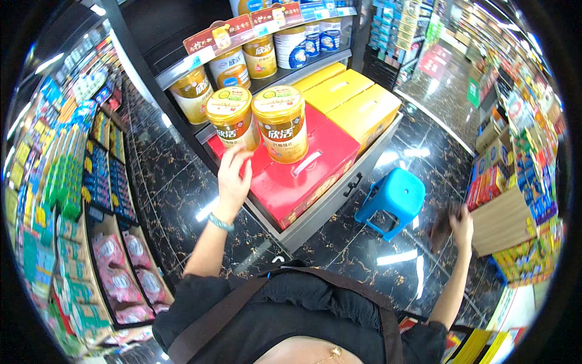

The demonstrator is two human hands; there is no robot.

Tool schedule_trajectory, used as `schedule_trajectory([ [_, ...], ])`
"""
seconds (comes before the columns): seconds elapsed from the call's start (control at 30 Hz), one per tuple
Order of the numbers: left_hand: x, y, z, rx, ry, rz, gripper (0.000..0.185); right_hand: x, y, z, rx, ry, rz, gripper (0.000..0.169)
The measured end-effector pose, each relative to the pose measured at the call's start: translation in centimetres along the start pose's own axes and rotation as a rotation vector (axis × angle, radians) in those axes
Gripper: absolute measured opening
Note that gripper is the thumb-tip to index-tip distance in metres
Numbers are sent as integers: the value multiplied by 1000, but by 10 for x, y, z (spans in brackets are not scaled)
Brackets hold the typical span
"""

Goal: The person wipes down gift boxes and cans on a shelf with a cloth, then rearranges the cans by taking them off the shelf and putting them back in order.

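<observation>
Two gold-and-white cans with yellow lids stand side by side on red gift boxes, the left can and the right can. Just in front of the left can is my left hand, fingers curled and apart with nothing in them; whether a fingertip touches the can is unclear. A bracelet circles that wrist. Out to the right, my right hand grips a dark brown cloth, blurred, above the dark tiled floor. The red box has a white handle and lies beside yellow boxes.
Behind the boxes, a shelf holds more cans beneath a price rail. A blue plastic stool stands on the floor right of the display base. Packed store shelves line the left, with a cardboard box and stacked goods at the right.
</observation>
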State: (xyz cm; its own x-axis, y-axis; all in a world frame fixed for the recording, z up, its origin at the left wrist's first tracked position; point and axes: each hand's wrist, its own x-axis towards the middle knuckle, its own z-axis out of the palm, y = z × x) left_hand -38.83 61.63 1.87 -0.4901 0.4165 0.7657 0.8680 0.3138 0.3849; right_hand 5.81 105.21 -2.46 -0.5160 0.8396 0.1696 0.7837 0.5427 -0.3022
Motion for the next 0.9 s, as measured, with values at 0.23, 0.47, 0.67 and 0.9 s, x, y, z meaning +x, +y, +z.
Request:
schedule_trajectory([
  [0.23,117,-11,5,244,172,202,26,-4,119,33,924,438,173,24],
  [0.47,255,-57,24,324,247,178,51,125,-14,35,1897,-59,223,40],
  [0.67,404,-69,24,490,434,204,84,225,-184,71,1904,-356,142,31],
  [0.9,497,-103,59,630,315,-236,111,271,-298,116,1889,-779,8,35],
])
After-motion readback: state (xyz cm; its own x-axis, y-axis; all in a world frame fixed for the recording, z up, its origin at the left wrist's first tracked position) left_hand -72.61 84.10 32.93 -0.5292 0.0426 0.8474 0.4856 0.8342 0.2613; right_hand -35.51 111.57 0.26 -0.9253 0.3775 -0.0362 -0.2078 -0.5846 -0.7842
